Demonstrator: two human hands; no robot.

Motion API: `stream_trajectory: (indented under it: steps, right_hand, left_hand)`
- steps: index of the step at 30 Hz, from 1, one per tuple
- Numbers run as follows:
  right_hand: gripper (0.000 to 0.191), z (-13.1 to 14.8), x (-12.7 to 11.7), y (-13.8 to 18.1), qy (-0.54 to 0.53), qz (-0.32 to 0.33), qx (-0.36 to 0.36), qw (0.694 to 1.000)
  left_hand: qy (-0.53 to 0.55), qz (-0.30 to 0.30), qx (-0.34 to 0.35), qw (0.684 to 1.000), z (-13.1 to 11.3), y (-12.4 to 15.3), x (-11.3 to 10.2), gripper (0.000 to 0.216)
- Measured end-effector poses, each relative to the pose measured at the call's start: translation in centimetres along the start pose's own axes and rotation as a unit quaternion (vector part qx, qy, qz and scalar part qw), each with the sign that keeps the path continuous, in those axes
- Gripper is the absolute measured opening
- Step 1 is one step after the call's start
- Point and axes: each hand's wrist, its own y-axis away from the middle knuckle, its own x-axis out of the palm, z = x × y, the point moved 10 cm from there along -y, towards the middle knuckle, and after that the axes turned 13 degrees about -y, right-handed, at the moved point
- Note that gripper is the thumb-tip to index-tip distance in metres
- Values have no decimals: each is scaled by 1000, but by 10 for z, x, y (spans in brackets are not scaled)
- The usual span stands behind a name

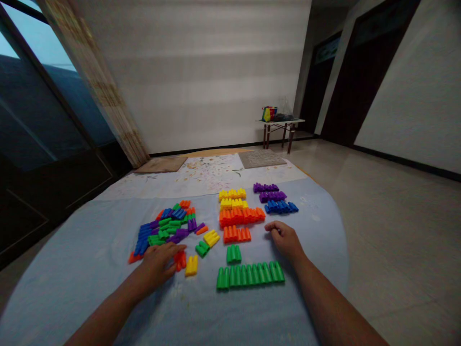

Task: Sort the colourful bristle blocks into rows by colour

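Orange blocks [180, 260], short ribbed tubes joined side by side, sit on the blue cloth [108, 250] under the left hand [158, 264], between the mixed pile [163, 230] and a yellow pair [191, 265]; fingers spread, can't tell if gripping. Right hand [286, 240] loosely curled near the long orange row [242, 216], can't tell if it holds anything. Back table [299, 120]: multicolored bag [270, 114], contents hidden, beside a clear plastic bag [286, 109] with dark stuff at its base.
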Motion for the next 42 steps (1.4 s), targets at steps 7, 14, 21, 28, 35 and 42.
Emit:
stream_trajectory:
  steps: [7, 14, 21, 28, 35, 42]
  right_hand:
    - [30, -3, -1, 0, 3, -2, 2, 1000]
    - [29, -5, 0, 0, -1, 2, -1, 1000]
    - [29, -4, -2, 0, -8, -4, -5, 1000]
    - [29, -4, -2, -1, -5, -8, -9, 1000]
    - [28, -3, -1, -3, -10, -8, -10, 1000]
    - [28, 2, -1, -3, -8, -10, -5, 1000]
  left_hand:
    - [17, 70, -49, 996, 18, 3, 8, 49]
    - [62, 37, -19, 997, 18, 7, 11, 56]
    - [90, 58, -43, 993, 6, 7, 11, 56]
    - [136, 38, -50, 989, 19, 2, 17, 51]
    - [187, -128, -56, 972, -19, -15, -30, 56]
    - [154, -164, 21, 974, -117, -51, -45, 40]
